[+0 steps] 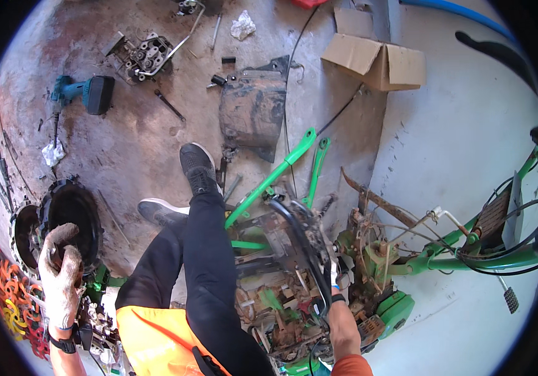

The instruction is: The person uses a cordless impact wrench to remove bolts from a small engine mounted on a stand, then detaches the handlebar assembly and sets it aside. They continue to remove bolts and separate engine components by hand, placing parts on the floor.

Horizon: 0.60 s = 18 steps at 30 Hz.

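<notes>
My left hand (62, 272), in a soiled light work glove, is over the lower rim of a round, hollow black part (97, 219) with a notched edge. Its fingers are bent and apart, with nothing visible between them. At the right, my right hand (332, 269) reaches forward in a pale glove beside a curved black bar (300, 235). The bar and dirty metal parts hide most of its fingers, so I cannot make out its grip. Below it is a grimy machine (281, 307) with green panels.
Two green metal arms (275, 175) stick up past my legs. A cordless impact wrench (81, 94), an engine part (150, 56), a curved metal cover (253, 106) and a cardboard box (375, 59) lie ahead. Coloured curved pieces (12, 294) are piled left; a green frame (469, 250) stands right.
</notes>
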Available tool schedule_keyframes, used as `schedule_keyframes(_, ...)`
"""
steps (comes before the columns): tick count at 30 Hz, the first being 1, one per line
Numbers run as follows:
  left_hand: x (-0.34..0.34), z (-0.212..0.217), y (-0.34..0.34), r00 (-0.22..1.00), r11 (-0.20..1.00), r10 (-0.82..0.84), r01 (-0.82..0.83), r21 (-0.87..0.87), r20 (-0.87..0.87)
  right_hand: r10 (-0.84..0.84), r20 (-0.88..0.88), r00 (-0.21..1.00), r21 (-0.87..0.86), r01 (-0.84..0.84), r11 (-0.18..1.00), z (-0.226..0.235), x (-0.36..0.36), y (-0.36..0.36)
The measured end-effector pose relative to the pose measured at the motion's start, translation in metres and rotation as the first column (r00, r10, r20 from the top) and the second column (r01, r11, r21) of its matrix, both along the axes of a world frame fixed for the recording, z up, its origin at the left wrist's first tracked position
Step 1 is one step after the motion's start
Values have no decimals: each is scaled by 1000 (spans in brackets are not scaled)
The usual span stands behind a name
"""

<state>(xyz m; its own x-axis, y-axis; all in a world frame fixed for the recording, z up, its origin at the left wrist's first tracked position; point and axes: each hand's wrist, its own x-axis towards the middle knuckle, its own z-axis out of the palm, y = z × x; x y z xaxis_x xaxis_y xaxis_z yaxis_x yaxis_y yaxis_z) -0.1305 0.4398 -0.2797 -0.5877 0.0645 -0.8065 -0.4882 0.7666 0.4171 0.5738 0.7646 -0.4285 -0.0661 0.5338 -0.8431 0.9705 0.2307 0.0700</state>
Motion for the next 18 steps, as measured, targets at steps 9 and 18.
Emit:
schedule_keyframes(9, -1, -2, 1, 996, 994, -94, 94, -46, 10, 480, 220, 849, -454, -346, 821, -26, -41, -31)
schedule_keyframes(18, -13, 15, -18, 998, 999, 33, -33, 7, 48, -159, -116, 980, -245, 127, 961, 52, -188, -18)
